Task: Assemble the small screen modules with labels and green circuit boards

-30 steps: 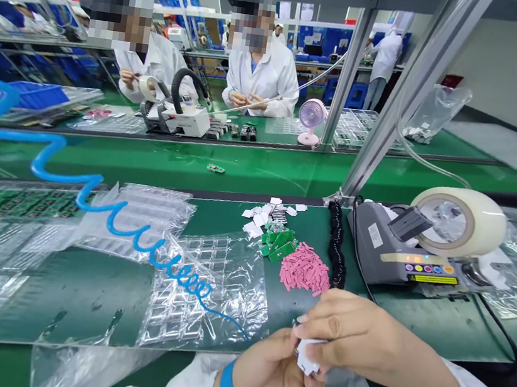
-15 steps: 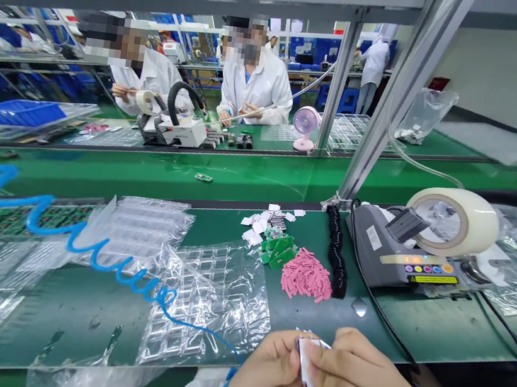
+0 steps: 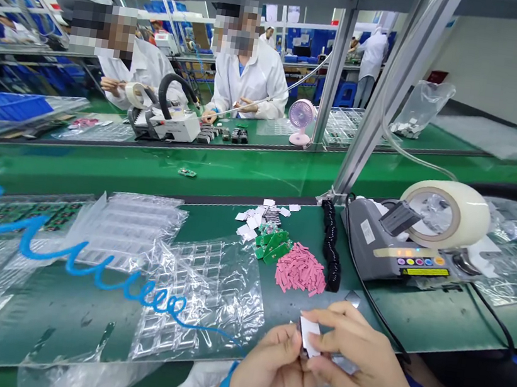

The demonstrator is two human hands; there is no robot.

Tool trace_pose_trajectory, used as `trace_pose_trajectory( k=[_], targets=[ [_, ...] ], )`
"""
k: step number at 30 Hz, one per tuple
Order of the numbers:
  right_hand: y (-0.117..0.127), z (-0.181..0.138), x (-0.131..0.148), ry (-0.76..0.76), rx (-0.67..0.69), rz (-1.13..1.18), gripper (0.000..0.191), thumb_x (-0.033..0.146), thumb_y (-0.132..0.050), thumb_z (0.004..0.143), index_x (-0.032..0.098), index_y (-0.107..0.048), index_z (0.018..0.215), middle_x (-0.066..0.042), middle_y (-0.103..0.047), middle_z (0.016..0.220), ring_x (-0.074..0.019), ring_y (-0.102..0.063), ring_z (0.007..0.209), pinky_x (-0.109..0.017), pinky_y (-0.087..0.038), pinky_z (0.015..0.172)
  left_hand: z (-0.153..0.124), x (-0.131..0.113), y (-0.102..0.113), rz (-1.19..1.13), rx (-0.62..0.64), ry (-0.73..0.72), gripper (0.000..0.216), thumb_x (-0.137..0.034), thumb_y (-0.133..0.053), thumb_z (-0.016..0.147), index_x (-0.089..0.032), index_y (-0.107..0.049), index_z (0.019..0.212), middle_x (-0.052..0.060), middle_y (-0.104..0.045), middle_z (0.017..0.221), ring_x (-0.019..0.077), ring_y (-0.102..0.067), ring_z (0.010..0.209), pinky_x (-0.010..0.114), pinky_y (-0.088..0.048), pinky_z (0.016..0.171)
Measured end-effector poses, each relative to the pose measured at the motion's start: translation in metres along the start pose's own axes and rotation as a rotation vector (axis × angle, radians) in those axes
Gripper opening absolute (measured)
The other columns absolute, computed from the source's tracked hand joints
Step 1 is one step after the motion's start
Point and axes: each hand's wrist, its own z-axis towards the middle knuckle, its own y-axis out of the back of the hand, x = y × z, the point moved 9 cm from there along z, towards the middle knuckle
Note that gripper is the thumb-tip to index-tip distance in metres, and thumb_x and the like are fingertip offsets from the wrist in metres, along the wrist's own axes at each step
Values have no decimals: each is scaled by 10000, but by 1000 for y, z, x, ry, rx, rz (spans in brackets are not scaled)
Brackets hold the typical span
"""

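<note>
At the worktop's (image 3: 67, 302) near edge, the left hand (image 3: 267, 366) and right hand (image 3: 355, 358) pinch one small white piece (image 3: 309, 337) between them, maybe half done. Past it, pink strips (image 3: 300, 270), green boards (image 3: 273, 247), then white cards (image 3: 251, 220) lie loose toward the far edge, seemingly unused.

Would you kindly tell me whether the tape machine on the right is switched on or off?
The tape machine appears to be on: orange lights glow on its front panel, just above the row of coloured buttons.
</note>
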Motion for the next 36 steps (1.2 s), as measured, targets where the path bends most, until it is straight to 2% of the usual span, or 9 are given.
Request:
trace_pose_trajectory(
  k=[6,11,16,21,24,28,30,33,36],
  targets=[
    [1,-2,9,104,-63,-39,21,183,-597,835,170,-613,834,-107,-676,987,-179,-562,747,-350,-537,631,0,0,-1,-86,22,-9,144,-242,-725,694,-107,-685,727,44,-682,705,113,-630,674,254,-473,706],
    [0,-1,23,224,3,-48,97,155,-535,874,136,-611,931,-115,-688,940,-160,-553,681,-343,-541,612,-1,-2,-10,-124,95,-21,126,-209,-720,698,-87,-693,716,28,-666,623,80,-612,568,193,-458,577],
    [-8,-1,21,126,167,10,186,161,-481,912,174,-595,1059,-52,-679,842,-159,-555,709,-308,-535,647,-1,2,-6,-91,63,-7,148,-201,-728,686,-60,-690,710,30,-629,614,71,-593,581,171,-445,574],
    [4,-1,29,218,139,45,232,161,-517,895,165,-568,1122,-27,-667,750,-144,-481,613,-298,-471,571,0,8,-6,30,61,20,229,-235,-755,654,-33,-679,730,36,-595,618,65,-562,563,163,-416,547],
    [8,-8,18,196,137,77,188,283,-480,927,217,-594,1061,-34,-684,857,-137,-471,611,-303,-426,566,1,7,-10,64,88,42,290,-256,-776,627,-33,-685,788,52,-625,648,81,-587,595,179,-430,582],
    [7,-22,-27,-131,92,370,397,544,-437,882,315,-552,1184,-47,-604,1112,-185,-532,944,-340,-444,781,4,21,-26,102,244,214,473,-322,-791,600,-12,-668,935,65,-664,664,100,-614,584,268,-474,730],
    [1,-29,-40,-218,92,526,404,574,-459,860,326,-594,1149,-42,-608,1035,-185,-528,940,-334,-429,793,5,33,-33,88,320,322,475,-330,-777,617,-28,-660,965,60,-676,656,97,-612,561,301,-476,765],
    [1,-35,-45,-186,50,647,392,603,-488,831,314,-668,1025,-22,-614,818,-159,-514,754,-315,-401,700,12,44,-38,105,379,367,402,-354,-729,672,-64,-664,944,57,-673,619,86,-588,507,235,-462,608],
    [18,-44,-53,-154,-105,597,430,661,-531,764,275,-676,888,3,-554,671,-150,-478,664,-320,-381,677,22,51,-31,261,306,383,415,-355,-748,642,-104,-650,959,55,-663,686,85,-584,538,191,-411,537]
  ],
)
